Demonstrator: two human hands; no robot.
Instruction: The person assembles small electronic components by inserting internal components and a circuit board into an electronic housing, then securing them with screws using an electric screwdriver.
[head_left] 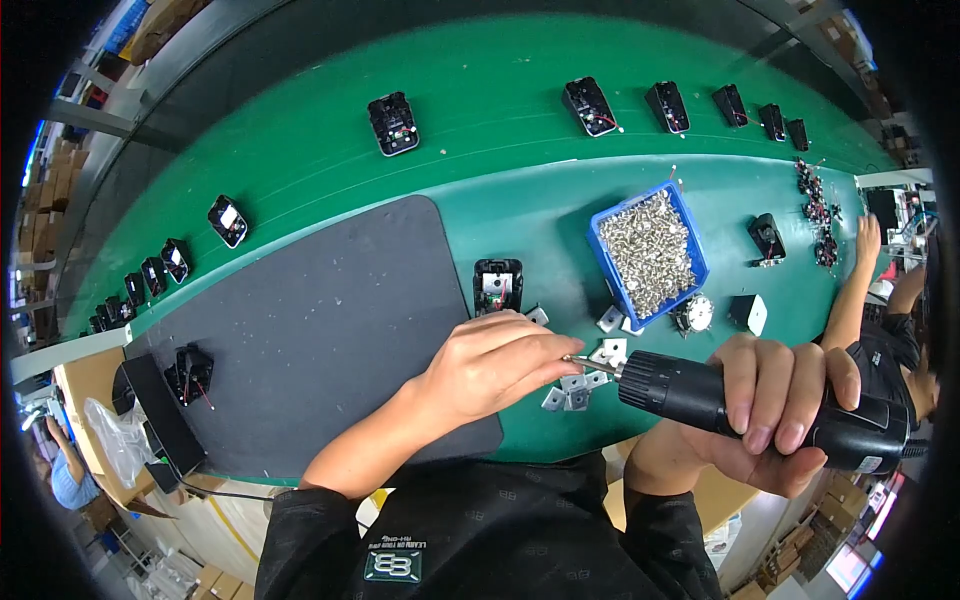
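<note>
My right hand [770, 415] is wrapped around a black electric screwdriver [690, 391], whose bit points left. My left hand [500, 365] pinches a small silver screw [572, 358] at the tip of the bit; the fingertips partly hide it. Just beyond my left hand stands an open black housing [498, 284] with a light plate and red wires inside. Several square metal plates with holes [577, 398] lie loose under and around the bit. Past them sits a blue bin [701, 265] heaped with silver screws [650, 250].
A grey mat [300, 330] covers the left of the green table. Black housings line the green belt [490, 120] at the back. A round metal part [694, 314], a black block [747, 313] and another housing [767, 240] stand at right, near another person's arm [853, 290].
</note>
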